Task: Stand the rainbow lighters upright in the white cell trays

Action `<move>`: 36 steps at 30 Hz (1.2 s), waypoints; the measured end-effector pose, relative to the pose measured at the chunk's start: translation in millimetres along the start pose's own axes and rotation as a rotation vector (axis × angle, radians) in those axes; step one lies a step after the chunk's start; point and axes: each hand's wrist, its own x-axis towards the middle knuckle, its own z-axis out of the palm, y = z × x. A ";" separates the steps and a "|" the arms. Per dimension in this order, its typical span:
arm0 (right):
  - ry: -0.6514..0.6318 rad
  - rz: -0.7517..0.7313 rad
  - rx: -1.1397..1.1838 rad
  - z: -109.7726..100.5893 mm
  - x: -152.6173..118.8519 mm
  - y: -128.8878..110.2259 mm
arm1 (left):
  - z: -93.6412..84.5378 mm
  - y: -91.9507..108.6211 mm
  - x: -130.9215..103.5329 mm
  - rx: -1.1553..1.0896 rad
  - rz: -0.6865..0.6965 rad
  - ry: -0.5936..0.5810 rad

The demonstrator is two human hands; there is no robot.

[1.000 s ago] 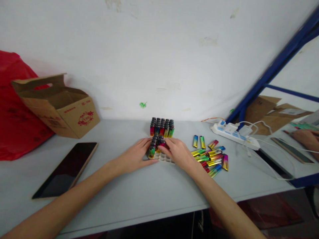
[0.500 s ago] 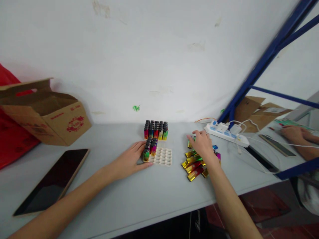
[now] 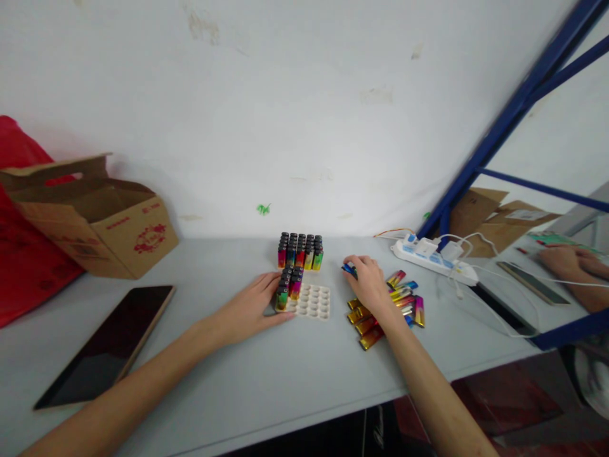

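Note:
My left hand (image 3: pixel 254 304) grips the left side of a white tray (image 3: pixel 316 301) with rows of round hollows, the thumb along its front edge. Several colourful lighters (image 3: pixel 295 289) stand upright in the tray's left columns, beside my fingers; the hollows to the right hold nothing. My right hand (image 3: pixel 366 279) is closed on a lighter (image 3: pixel 349 270) with a blue end, mostly covered by the fingers. Under and beside the right wrist lies a loose pile of shiny lighters (image 3: pixel 371 327) in gold, red and pink. Behind the tray stands a full block of upright lighters (image 3: pixel 300 254).
A cardboard box (image 3: pixel 128 238) stands at the left by a red bag (image 3: pixel 28 254). A dark tablet (image 3: pixel 109 343) lies near my left forearm. On the right are a white power strip (image 3: pixel 432 261) with cables and a blue metal frame (image 3: pixel 495 139). Beyond it, another person's hands (image 3: pixel 566 263) show.
My right hand has come away from the pile, moving left toward the tray with a lighter in its fingers. My left hand stays at the tray. The view has shifted slightly.

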 end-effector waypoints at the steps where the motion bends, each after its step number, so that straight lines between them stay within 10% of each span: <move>1: 0.019 -0.001 0.063 -0.1 0.4 -1.6 | 0.4 -0.4 -0.1 -0.001 0.004 0.003; 7: 0.165 0.010 0.743 -0.2 5.6 -11.0 | 2.6 -1.9 0.4 -0.007 0.018 0.018; 14: -0.060 0.037 1.082 -2.4 0.2 -37.2 | 1.7 2.7 1.6 -0.005 0.004 -0.009; 36: 0.069 -0.069 0.599 -3.7 -14.9 -69.2 | 0.3 4.7 -0.8 -0.026 0.025 0.020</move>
